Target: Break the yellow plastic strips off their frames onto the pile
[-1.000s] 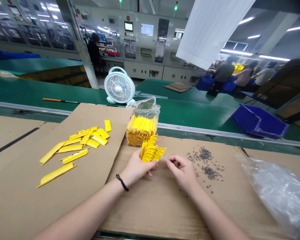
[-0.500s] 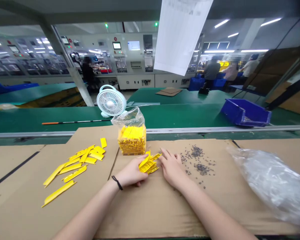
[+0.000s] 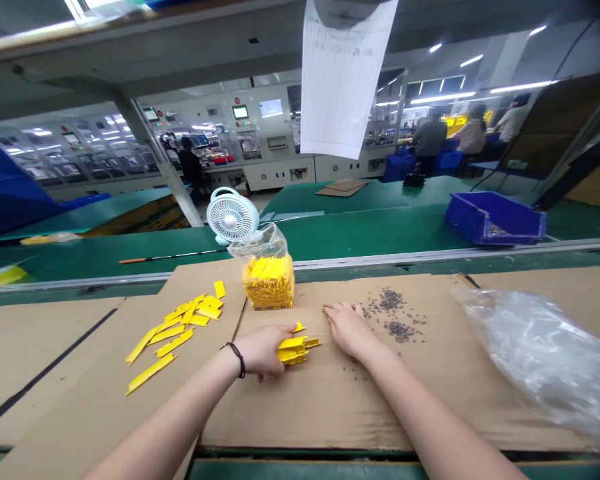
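The scene is evenly lit by overhead strip lights, glare is caught on the plastic bag, and the frame edges are bowed by wide-angle distortion.

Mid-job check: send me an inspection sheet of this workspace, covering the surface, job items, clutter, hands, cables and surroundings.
Surface: brown cardboard sheets over a green workbench.
Job's things: a small bundle of yellow plastic pieces; behind it, a clear plastic bag of stacked yellow pieces.
Clutter: loose flat yellow plastic strips, scattered small dark grey bits, a crumpled clear plastic bag.
Hands: left hand closed on the bundle; right hand flat on the cardboard, empty.
Cables: nothing seen near the hands.
Surroundings: a white round desk fan, a blue plastic bin, co-workers farther off.
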Demonstrator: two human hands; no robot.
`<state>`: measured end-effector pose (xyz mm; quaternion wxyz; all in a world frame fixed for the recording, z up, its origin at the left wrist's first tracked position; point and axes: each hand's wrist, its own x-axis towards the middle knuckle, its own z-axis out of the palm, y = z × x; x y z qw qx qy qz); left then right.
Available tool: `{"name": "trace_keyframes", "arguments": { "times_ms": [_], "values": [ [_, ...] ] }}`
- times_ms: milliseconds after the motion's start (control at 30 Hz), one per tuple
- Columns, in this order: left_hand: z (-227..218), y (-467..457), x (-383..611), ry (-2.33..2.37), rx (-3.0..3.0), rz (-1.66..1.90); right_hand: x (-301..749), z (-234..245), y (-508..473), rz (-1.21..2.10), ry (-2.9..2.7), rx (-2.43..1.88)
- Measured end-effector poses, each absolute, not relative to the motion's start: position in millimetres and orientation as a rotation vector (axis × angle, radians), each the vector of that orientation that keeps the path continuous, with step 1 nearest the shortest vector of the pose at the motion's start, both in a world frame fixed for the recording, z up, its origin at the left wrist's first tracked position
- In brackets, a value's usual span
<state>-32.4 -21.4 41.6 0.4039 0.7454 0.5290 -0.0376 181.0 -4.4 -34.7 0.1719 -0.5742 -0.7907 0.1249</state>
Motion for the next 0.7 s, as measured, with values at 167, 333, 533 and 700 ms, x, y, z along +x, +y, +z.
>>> {"name": "trace_keyframes", "arguments": {
  "times_ms": [167, 333, 533, 700],
  "values": [
    [39, -52, -54, 1.151, 2.171, 0.002, 181, -35, -7, 0.381, -2.205, -1.601],
    [52, -74, -79, 1.36, 2.175, 0.179, 180, -34, -12, 0.428, -2.193, -1.557],
    [76, -71, -140, 1.887, 1.814, 0.453, 183, -36, -9, 0.433, -2.189, -1.567],
    [70, -66, -155, 1.969, 1.465, 0.698, 202, -42, 8, 0.375, -2.082, -1.666]
  ]
}}
